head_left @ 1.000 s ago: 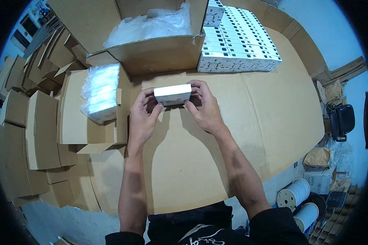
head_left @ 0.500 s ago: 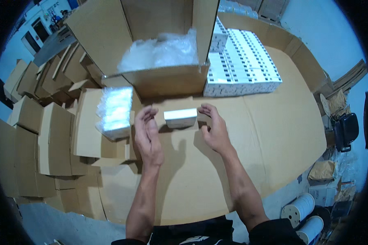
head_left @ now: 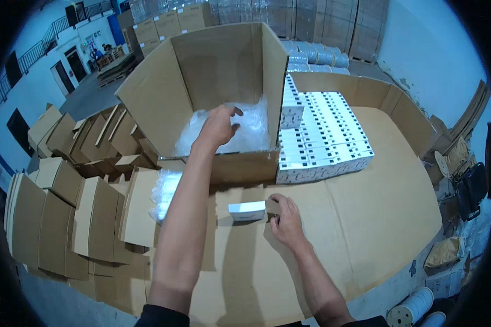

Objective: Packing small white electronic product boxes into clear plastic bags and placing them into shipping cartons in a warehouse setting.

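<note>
My left hand (head_left: 220, 126) reaches over the front wall of a large open cardboard box (head_left: 219, 60). Its fingers are apart and hold nothing, just above a heap of clear bubble wrap (head_left: 251, 125) in that box. On the cardboard-covered table (head_left: 387, 218) stands a small white box (head_left: 247, 211). Beside its right end rests my right hand (head_left: 287, 220), fingers curved and apart, with nothing in them; whether a fingertip touches the box I cannot tell. A bubble-wrapped bundle (head_left: 166, 191) lies left of it, partly hidden behind my left forearm.
Many white patterned boxes (head_left: 324, 136) stand in rows right of the large box, with one stacked higher. Folded-open cardboard cartons (head_left: 101, 218) crowd the left side. A cardboard rim (head_left: 376, 92) borders the table's far right. Cable reels (head_left: 412, 305) sit on the floor at lower right.
My left hand has left the small white box and moved forward into the large box. My right hand stays beside the white box. The view has tilted up.
</note>
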Tool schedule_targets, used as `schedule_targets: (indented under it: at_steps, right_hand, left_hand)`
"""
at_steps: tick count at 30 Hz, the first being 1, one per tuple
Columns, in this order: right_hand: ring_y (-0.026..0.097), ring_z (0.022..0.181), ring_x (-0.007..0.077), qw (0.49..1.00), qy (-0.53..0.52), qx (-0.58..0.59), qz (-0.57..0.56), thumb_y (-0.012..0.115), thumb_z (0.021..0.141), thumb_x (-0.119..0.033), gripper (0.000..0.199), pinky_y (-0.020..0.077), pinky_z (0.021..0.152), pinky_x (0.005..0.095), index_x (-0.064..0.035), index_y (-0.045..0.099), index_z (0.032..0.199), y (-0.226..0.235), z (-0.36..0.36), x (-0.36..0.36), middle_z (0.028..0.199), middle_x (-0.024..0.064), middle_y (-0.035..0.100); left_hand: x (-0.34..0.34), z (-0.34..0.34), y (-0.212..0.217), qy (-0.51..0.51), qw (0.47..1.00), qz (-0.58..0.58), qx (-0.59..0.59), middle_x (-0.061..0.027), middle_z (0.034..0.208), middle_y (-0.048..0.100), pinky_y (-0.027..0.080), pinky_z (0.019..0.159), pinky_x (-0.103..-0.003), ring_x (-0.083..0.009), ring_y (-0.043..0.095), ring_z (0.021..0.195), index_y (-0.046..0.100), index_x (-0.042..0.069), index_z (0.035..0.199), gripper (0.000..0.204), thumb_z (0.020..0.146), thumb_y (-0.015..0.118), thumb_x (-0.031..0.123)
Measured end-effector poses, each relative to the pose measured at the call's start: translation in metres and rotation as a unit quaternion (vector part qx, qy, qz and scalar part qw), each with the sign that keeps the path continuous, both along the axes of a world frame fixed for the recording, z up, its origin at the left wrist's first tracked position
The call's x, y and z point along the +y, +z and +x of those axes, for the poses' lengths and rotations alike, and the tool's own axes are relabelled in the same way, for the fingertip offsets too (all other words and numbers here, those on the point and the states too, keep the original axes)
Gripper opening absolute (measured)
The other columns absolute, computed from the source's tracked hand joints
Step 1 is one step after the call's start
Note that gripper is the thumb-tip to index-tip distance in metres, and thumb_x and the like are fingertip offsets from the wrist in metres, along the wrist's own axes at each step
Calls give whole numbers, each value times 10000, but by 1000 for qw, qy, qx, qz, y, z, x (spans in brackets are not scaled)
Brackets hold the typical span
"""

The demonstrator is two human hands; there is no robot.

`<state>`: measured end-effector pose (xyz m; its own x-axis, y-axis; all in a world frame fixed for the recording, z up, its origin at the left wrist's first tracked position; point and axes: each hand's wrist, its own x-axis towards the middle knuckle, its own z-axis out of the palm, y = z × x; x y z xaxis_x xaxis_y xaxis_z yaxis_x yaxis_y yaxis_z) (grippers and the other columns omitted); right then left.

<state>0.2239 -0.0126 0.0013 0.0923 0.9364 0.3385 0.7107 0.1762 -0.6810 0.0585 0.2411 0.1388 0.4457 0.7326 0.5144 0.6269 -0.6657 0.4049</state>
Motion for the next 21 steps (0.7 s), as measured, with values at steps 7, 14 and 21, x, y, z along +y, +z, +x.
schedule_targets:
  at_steps: [7, 14, 21]
  right_hand:
    - [558, 1137, 408, 999, -4, -15, 29, 633, 727, 63, 559, 420, 1056, 501, -9, 515, 1269, 1, -1, 1, 1214, 192, 605]
    - [549, 1178, 393, 998, 4, -34, 54, 636, 742, 49, 556, 405, 1081, 488, 0, 515, 1282, -1, -2, 0, 1258, 195, 594]
    - [546, 1237, 380, 1000, 10, 5, -3, 614, 776, 12, 513, 395, 1098, 499, 14, 536, 1283, 0, -3, 0, 1259, 210, 608]
  left_hand:
    - [42, 14, -6, -65, 971, -76, 216, -210, 1064, 720, 542, 899, -460, -398, 678, 1020, 761, 83, 1075, 324, 777, 840, 183]
    - [50, 7, 4, 26, 997, -43, 59, -258, 987, 713, 538, 855, -490, -442, 681, 962, 711, 20, 1025, 160, 915, 666, 126]
    - [-18, -19, 53, 20, 982, -25, -185, -110, 923, 704, 527, 804, -341, -158, 649, 860, 633, 3, 1075, 175, 1033, 584, 166]
